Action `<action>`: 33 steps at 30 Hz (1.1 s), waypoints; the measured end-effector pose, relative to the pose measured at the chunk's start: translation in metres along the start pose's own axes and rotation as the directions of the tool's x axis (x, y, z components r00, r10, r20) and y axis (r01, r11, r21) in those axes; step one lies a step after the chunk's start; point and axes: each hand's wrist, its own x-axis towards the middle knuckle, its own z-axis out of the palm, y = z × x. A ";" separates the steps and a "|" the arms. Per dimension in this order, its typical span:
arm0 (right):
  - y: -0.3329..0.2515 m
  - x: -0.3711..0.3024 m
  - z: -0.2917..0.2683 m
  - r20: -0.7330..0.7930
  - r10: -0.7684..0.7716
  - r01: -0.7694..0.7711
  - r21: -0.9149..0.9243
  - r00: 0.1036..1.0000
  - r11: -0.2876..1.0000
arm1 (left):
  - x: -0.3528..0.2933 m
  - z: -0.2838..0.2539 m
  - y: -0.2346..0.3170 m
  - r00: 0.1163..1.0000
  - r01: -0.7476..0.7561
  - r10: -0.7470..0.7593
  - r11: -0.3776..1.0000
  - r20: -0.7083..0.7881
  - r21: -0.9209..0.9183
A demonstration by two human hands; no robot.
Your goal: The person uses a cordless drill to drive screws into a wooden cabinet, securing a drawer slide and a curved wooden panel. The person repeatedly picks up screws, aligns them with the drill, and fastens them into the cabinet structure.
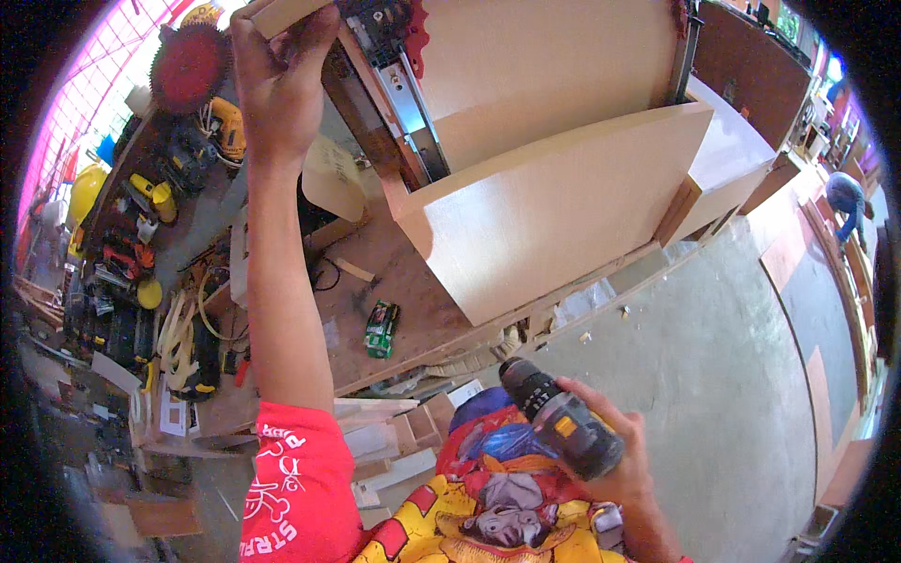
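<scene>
In the head view, your left hand is raised at the top left, thumb and fingers clamped on a wood piece that the upper edge cuts off. Your right hand is closed around a drill, low and right of the middle, in front of your body. Its chuck points up and left, apart from the wooden box on the bench.

The box has a pale front panel with a curved top edge. 2 metal rails show: the left rail just right of your left hand, the right rail at the far side, each with a red part near it. A green container lies on the bench, left of the panel. A round blade is left of your left hand. At the far right, 1 co-worker bends over.
</scene>
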 end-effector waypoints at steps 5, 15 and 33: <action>0.028 -0.008 0.018 0.085 0.015 -0.023 0.097 0.996 0.995 | -0.007 -0.017 -0.005 0.965 0.250 -0.246 0.967 0.090 -0.038; 0.053 -0.012 -0.003 0.136 -0.023 -0.022 0.319 0.990 0.947 | -0.013 -0.037 -0.006 0.893 0.450 -0.395 0.814 0.218 -0.368; 0.055 0.001 -0.012 0.119 -0.003 -0.038 0.337 0.993 0.941 | -0.071 -0.085 0.014 0.859 0.424 -0.466 0.880 0.213 0.213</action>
